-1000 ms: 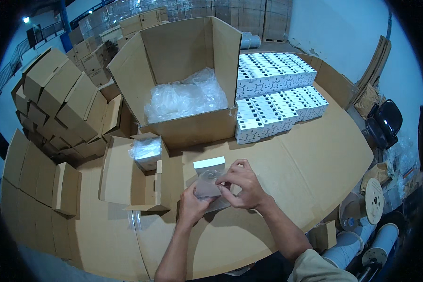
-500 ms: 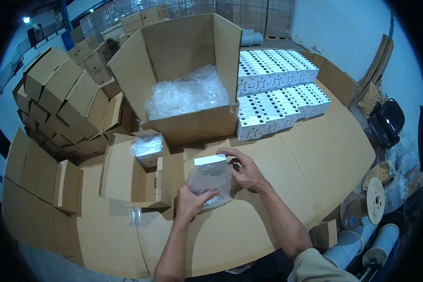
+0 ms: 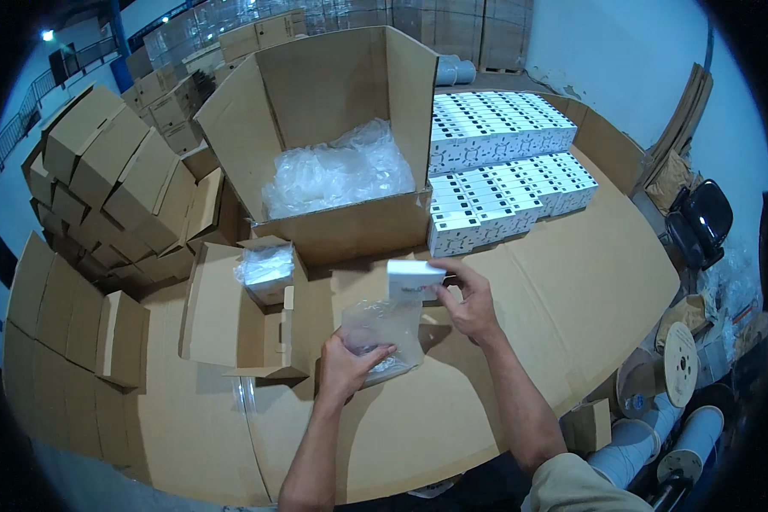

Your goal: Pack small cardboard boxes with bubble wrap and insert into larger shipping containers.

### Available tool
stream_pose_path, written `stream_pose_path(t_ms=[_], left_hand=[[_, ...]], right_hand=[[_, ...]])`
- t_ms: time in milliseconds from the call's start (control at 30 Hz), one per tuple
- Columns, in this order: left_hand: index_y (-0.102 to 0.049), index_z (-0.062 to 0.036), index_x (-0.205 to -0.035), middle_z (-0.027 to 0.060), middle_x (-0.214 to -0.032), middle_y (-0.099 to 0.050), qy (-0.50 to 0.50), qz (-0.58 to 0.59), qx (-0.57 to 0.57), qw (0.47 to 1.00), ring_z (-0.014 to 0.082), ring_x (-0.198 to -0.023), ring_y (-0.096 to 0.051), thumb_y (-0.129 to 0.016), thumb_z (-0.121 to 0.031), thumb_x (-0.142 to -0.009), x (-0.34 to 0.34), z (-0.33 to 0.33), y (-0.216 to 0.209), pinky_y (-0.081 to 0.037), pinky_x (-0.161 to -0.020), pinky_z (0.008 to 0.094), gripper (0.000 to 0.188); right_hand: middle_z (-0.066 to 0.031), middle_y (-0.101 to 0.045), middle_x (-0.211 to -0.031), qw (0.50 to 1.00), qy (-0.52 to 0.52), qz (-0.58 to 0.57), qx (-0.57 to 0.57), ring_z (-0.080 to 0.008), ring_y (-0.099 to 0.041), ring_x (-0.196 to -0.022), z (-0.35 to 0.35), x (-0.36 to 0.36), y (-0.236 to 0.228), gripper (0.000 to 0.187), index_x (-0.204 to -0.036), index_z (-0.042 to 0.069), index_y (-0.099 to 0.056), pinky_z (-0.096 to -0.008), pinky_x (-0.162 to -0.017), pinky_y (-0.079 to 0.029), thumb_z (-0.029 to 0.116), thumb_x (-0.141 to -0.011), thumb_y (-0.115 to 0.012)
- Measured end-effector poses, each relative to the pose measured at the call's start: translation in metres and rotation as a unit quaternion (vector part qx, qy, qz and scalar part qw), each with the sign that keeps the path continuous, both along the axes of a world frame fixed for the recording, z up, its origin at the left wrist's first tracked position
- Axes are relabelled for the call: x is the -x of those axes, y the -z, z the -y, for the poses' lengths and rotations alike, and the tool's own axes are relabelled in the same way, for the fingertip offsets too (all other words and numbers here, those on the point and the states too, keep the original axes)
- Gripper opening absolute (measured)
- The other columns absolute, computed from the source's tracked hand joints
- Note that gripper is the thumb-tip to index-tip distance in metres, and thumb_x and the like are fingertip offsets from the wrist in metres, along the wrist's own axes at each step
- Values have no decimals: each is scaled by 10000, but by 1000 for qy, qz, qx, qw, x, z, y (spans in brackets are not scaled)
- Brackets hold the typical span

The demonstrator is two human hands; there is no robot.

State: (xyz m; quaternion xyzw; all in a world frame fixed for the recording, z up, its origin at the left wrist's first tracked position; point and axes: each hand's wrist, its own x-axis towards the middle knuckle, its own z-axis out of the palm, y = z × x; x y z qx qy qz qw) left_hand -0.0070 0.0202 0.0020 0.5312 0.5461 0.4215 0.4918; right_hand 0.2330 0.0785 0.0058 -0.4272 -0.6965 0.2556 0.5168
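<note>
A small white box [image 3: 410, 278] is pinched by its right end between the thumb and fingers of my right hand [image 3: 471, 305]. It stands tilted just above the mouth of a clear plastic bag [image 3: 391, 326]; whether its lower edge is still inside the bag I cannot tell. My left hand [image 3: 345, 369] is closed on the bag's lower left side, thumb across its front. Left of the bag sits an opened brown carton [image 3: 213, 328], with plastic-wrapped white boxes [image 3: 267, 269] in its far end.
Behind the small carton stands a large open carton [image 3: 350, 232] with crumpled clear bags [image 3: 341, 171] in it. Rows of white boxes [image 3: 495, 205] are stacked at the far right. Brown cartons [image 3: 124, 183] pile up at left. Cardboard [image 3: 572, 290] covers the table; cable spools [image 3: 681, 363] stand beyond its right edge.
My right hand has lifted the white box up and to the right, from the bag's opening to above it. The bag's upper part has sagged. My left hand has stayed put.
</note>
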Motion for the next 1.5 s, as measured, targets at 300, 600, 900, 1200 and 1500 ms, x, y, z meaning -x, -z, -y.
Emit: stream_pose_path(t_ms=[300, 600, 900, 1200, 1500], left_hand=[[-695, 6, -1123, 128, -1043, -755, 6, -27, -4, 1000, 202, -954, -716, -914, -184, -713, 2, -2, 7, -555, -892, 358, 502], [-692, 18, -1112, 137, -1043, -759, 7, -28, -6, 1000, 206, -957, -724, -906, -174, -723, 0, -1, 1, -554, -900, 360, 484], [-686, 28, -1124, 147, -1057, -757, 23, -10, -8, 1000, 221, -966, -725, -904, -170, -720, 1, -2, 5, -557, -902, 370, 500], [-681, 28, -1136, 151, -1060, -756, 6, -27, 4, 1000, 227, -978, -726, -914, -171, -708, -2, 1, -5, -558, -909, 378, 527], [-681, 13, -1160, 148, -1078, -752, 15, -58, 2, 998, 228, -996, -721, -926, -163, -693, 0, 0, -2, -556, -915, 382, 555]], right_hand=[[-104, -571, -1094, 888, -72, -451, 51, -205, -645, -1075, 10, 17, -9, 253, -1100, 26, -464, -403, -880, -650, -32, -946, -656], [-14, -584, -921, 942, -41, -327, 69, -64, -570, -829, 19, 27, -8, 226, -1057, 71, -483, -222, -733, -470, 16, -962, -680], [14, -580, -916, 938, -64, -336, 61, -54, -587, -865, 21, 27, -9, 203, -1061, 62, -521, -219, -761, -478, 11, -957, -687], [-14, -590, -954, 958, -99, -257, 84, -72, -584, -894, 19, 17, -4, 231, -1030, 48, -531, -248, -809, -493, 23, -918, -731], [-20, -572, -962, 953, -113, -260, 106, -92, -577, -902, 18, 17, -4, 252, -1034, 45, -523, -273, -826, -491, 11, -891, -728]])
